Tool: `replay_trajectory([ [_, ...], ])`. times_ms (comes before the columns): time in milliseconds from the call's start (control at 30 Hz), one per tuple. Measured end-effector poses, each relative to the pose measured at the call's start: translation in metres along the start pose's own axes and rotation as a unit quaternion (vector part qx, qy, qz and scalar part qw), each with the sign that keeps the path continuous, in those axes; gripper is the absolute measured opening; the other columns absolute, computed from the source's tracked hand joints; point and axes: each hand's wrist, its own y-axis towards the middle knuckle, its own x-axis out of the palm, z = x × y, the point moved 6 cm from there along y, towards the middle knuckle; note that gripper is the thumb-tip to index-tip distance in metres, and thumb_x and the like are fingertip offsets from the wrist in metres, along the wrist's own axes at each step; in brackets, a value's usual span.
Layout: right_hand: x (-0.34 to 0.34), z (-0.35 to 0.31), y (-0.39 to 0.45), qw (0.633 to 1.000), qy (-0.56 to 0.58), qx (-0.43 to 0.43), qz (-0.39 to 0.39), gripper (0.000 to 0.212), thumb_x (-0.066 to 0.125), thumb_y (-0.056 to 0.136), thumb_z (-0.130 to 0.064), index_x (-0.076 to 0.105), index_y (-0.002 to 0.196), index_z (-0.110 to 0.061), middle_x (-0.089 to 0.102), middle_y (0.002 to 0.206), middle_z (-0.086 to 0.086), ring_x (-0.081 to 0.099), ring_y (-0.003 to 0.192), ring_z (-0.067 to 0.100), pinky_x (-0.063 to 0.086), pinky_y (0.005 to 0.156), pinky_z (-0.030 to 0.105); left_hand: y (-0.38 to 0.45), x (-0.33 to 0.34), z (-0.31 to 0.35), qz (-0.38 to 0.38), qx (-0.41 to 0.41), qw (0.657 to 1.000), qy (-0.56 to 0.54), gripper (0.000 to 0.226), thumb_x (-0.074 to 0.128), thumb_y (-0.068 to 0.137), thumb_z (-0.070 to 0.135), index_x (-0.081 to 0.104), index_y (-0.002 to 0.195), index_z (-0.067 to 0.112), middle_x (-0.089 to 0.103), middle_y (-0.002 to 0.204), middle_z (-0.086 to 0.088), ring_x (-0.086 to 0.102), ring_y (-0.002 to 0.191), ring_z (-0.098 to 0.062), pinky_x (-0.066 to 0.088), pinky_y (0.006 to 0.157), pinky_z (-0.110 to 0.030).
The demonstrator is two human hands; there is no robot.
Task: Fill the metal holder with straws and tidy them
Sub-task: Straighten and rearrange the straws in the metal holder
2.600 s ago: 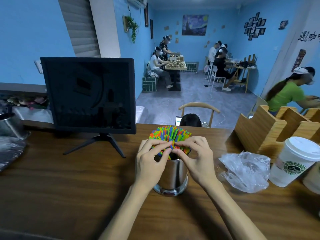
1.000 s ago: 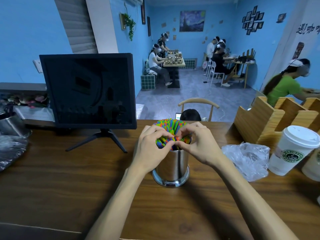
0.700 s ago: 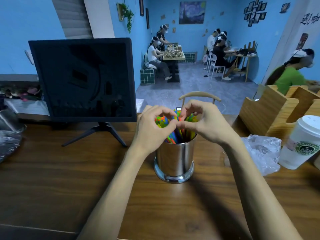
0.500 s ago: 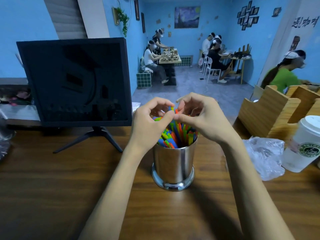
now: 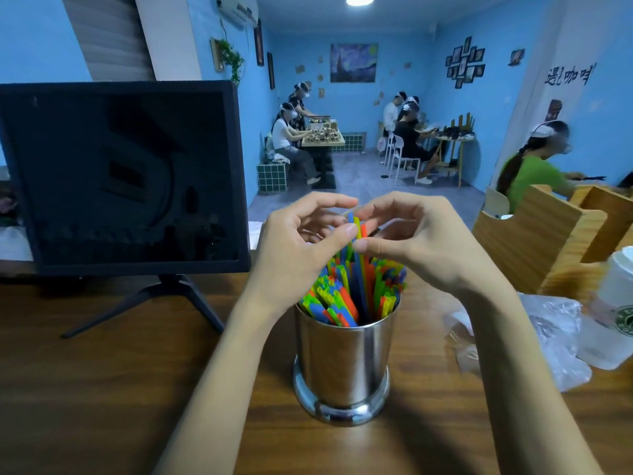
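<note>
A shiny metal holder point(image 5: 342, 365) stands upright on the wooden counter point(image 5: 102, 389), packed with bright straws point(image 5: 356, 293) in green, orange, blue and yellow. A few straws stick up above the rest. My left hand point(image 5: 294, 252) and my right hand point(image 5: 414, 241) hover over the holder's mouth, fingers curled. Both thumbs and fingertips pinch the raised straws near their tops.
A dark monitor point(image 5: 123, 176) on a tripod stand sits at the left. A crumpled plastic bag point(image 5: 555, 334), a white lidded paper cup point(image 5: 616, 310) and a wooden organizer point(image 5: 548, 241) lie at the right. People sit at tables across the room.
Both hands rose from the bundle's top, lifting a few straws higher than the rest. The view came closer to the holder.
</note>
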Motion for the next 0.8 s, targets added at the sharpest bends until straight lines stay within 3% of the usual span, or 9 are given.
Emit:
replay_trajectory([
  [100,0.002,-0.003,-0.003,1.000,0.015,0.008,-0.006,0.029,0.087,0.067,-0.028,0.076,0.092,-0.018,0.074,0.080,-0.002,0.067,0.071,0.013,0.060,0.075,0.039,-0.002,-0.001,0.001,-0.007,0.013,1.000,0.000,0.023,0.079,0.086,0.011,0.076,0.105,0.024,0.075,0.087,0.000,0.070,0.082,-0.023,0.057,0.080,-0.036],
  [233,0.004,-0.007,-0.004,0.996,0.091,0.013,0.010,0.037,0.087,0.061,-0.023,0.070,0.092,-0.013,0.078,0.079,0.007,0.072,0.072,0.018,0.063,0.072,0.035,-0.005,-0.004,0.002,-0.021,0.017,0.999,-0.025,0.020,0.077,0.087,0.015,0.075,0.101,0.030,0.075,0.091,0.001,0.067,0.080,-0.014,0.055,0.079,-0.034],
  [333,0.008,-0.009,-0.005,0.998,0.063,0.006,0.022,0.041,0.091,0.067,-0.016,0.060,0.093,-0.008,0.078,0.079,0.012,0.075,0.078,0.037,0.062,0.078,0.052,-0.006,-0.009,-0.001,-0.035,-0.001,0.999,-0.020,0.019,0.077,0.085,0.021,0.076,0.101,0.032,0.075,0.089,0.004,0.066,0.078,-0.008,0.054,0.076,-0.028],
  [400,0.011,-0.009,-0.006,0.999,0.048,0.011,0.017,0.041,0.091,0.069,-0.012,0.057,0.091,-0.006,0.077,0.078,0.011,0.074,0.080,0.040,0.061,0.079,0.055,-0.007,-0.008,-0.003,-0.054,-0.018,0.998,-0.012,0.017,0.078,0.087,0.018,0.078,0.101,0.027,0.076,0.088,0.003,0.066,0.077,-0.008,0.054,0.074,-0.030],
  [467,0.012,-0.007,-0.007,0.999,0.030,0.017,0.007,0.041,0.092,0.068,-0.012,0.058,0.089,-0.004,0.077,0.076,0.010,0.075,0.078,0.034,0.062,0.078,0.051,-0.009,-0.006,-0.004,-0.072,-0.033,0.997,-0.013,0.016,0.076,0.088,0.013,0.078,0.100,0.024,0.076,0.088,0.003,0.066,0.076,-0.009,0.055,0.074,-0.031],
  [600,0.014,-0.003,-0.007,1.000,0.011,0.022,-0.009,0.042,0.094,0.067,-0.013,0.058,0.088,-0.007,0.077,0.075,0.007,0.072,0.070,0.018,0.060,0.072,0.039,-0.009,-0.006,-0.003,-0.087,-0.024,0.995,0.032,0.019,0.078,0.086,0.015,0.077,0.098,0.029,0.073,0.082,0.011,0.064,0.072,-0.004,0.050,0.069,-0.018],
  [667,0.015,-0.003,-0.007,1.000,-0.001,0.017,0.001,0.042,0.094,0.068,-0.012,0.057,0.088,-0.007,0.077,0.074,0.006,0.073,0.071,0.018,0.061,0.072,0.037,-0.008,-0.009,-0.003,-0.079,-0.010,0.993,0.085,0.014,0.080,0.085,0.024,0.078,0.094,0.035,0.073,0.078,0.011,0.061,0.066,-0.006,0.048,0.064,-0.022],
  [733,0.017,-0.005,-0.007,1.000,-0.010,0.008,0.007,0.038,0.092,0.071,-0.011,0.058,0.088,-0.006,0.077,0.074,0.003,0.074,0.073,0.015,0.061,0.072,0.033,-0.007,-0.013,-0.004,-0.064,-0.009,0.991,0.119,0.008,0.076,0.082,0.035,0.078,0.089,0.037,0.070,0.075,0.010,0.057,0.061,-0.022,0.046,0.059,-0.032],
  [800,0.021,-0.007,-0.008,1.000,-0.001,0.002,0.005,0.034,0.089,0.075,-0.009,0.058,0.089,-0.007,0.077,0.076,0.002,0.074,0.074,0.013,0.060,0.073,0.031,-0.006,-0.017,-0.004,-0.054,-0.008,0.991,0.126,0.008,0.073,0.080,0.037,0.076,0.087,0.037,0.071,0.082,0.009,0.060,0.068,-0.023,0.050,0.063,-0.039],
])
